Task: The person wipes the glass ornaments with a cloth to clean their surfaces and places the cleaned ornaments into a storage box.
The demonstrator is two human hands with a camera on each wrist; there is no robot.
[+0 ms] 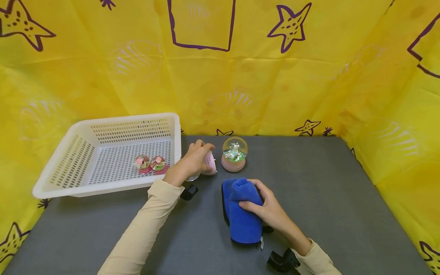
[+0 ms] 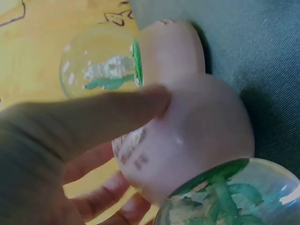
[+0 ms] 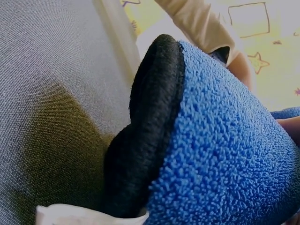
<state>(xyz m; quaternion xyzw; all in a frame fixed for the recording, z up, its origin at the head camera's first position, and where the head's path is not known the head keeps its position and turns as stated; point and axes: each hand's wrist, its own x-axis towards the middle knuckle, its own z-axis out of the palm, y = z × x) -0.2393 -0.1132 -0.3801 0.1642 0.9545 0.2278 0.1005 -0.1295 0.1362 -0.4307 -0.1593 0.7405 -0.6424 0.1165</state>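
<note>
My left hand (image 1: 194,158) grips the pale pink base (image 1: 210,163) of a snow globe, thumb pressed against the base's side in the left wrist view. This globe lies tipped, its clear dome (image 2: 234,199) with green shapes inside pointing back under the wrist. Just right of it stands another snow globe (image 1: 234,154), upright, with a pink base and green and white bits inside. Nearer the front, my right hand (image 1: 269,206) holds a folded blue cloth (image 1: 245,225), thumb across its top; black edging (image 3: 157,98) shows along the fold in the right wrist view.
A white perforated basket (image 1: 58,168) stands on the left, holding two small globes (image 1: 159,163) with pink bases near its right front corner. The grey table (image 1: 319,191) meets a yellow patterned backdrop (image 1: 261,88) behind.
</note>
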